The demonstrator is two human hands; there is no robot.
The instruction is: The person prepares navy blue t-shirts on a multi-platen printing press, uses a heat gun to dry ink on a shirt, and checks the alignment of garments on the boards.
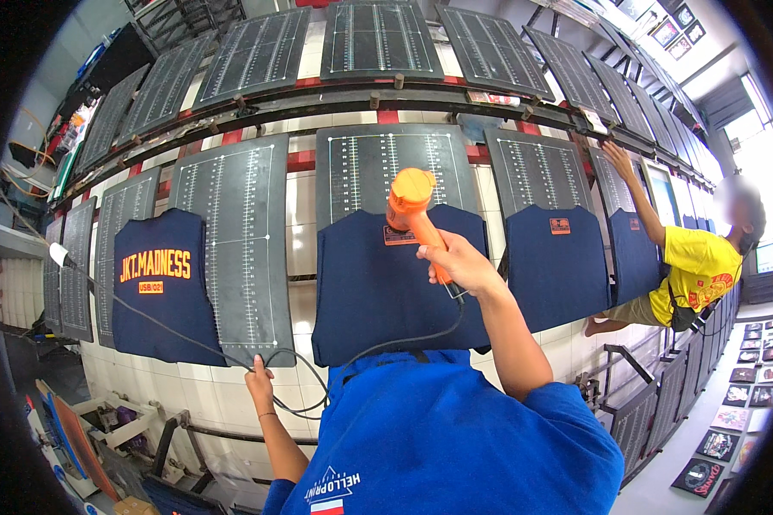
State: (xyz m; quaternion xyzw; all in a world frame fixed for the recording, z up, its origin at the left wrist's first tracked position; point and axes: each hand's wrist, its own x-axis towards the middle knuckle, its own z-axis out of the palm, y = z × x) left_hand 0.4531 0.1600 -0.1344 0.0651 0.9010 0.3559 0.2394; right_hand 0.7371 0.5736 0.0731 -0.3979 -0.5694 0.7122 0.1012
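Observation:
My right hand is wrapped round the handle of an orange heat gun. The gun's body is above the neck end of a dark blue T-shirt, by a small orange print. That shirt lies on a dark grey printing board marked with white rulers. From the handle a black cable runs left in loops to my left hand. My left fingers are closed on the cable at the near edge of the neighbouring board.
Another dark blue shirt with orange lettering lies at left; more shirts lie at right. A person in a yellow shirt reaches over the boards there. A dark rail separates two rows of boards. Framed prints line the right.

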